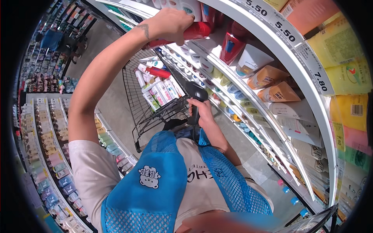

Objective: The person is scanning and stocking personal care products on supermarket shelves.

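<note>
My left hand (176, 24) reaches up to the shelf at the top and grips a red bottle (199, 31), which lies sideways under the fingers. Near the centre, my right hand (203, 113) is closed around the handle of a black handheld barcode scanner (197, 92), whose cable runs toward my chest. Beyond it stands a black wire shopping cart (132, 96), holding white boxes (163, 91), bottles and a red bottle (158, 72). Another red bottle (232, 45) stands on the shelf beside a white Pantene tube (251, 61) and orange tubes (266, 77).
Curved shelves with price strips (284, 29) and yellow packs (335, 40) line the right side. At the left stands a tiered rack of small products (52, 145). A grey floor aisle (99, 49) runs past the cart. Someone in blue clothing (52, 39) appears at the upper left.
</note>
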`<state>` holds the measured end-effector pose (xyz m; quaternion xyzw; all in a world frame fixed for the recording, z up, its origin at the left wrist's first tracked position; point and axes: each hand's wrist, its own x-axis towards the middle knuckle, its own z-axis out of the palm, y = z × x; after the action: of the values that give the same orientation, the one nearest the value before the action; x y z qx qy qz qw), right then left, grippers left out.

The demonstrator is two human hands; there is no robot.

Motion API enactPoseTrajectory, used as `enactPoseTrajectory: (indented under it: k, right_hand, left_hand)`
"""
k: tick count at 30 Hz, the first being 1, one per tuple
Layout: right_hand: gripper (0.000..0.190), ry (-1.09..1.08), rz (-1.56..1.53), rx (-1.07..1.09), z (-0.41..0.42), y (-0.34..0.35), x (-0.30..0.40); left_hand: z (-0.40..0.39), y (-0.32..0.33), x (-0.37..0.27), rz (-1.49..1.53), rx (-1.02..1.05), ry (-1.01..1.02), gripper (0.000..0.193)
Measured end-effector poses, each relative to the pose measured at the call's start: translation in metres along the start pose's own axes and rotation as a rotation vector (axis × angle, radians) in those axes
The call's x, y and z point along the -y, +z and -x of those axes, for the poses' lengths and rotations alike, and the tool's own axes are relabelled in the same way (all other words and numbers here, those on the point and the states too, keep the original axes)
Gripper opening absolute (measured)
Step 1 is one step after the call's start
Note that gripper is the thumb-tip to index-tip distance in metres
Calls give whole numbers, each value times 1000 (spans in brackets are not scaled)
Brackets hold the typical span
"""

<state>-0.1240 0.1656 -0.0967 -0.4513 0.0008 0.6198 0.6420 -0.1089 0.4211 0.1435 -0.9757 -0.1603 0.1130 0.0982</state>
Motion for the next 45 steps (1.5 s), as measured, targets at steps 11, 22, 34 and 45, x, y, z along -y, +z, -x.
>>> enactPoseTrajectory:
  k: [11, 22, 34, 45]
  right_hand:
    - [11, -4, -7, -12, 2, -9, 4]
    - [11, -11, -20, -10, 7, -14, 7]
    - [11, -37, -3, -10, 5, -16, 8]
    - [11, 14, 11, -7, 2, -16, 4]
  left_hand:
    - [-12, 20, -21, -781, -236, 320, 11]
    - [-31, 48, -25, -843, -348, 501, 40]
    - [-43, 59, -41, -993, -478, 616, 44]
    - [-8, 51, 7, -917, -866, 893, 48]
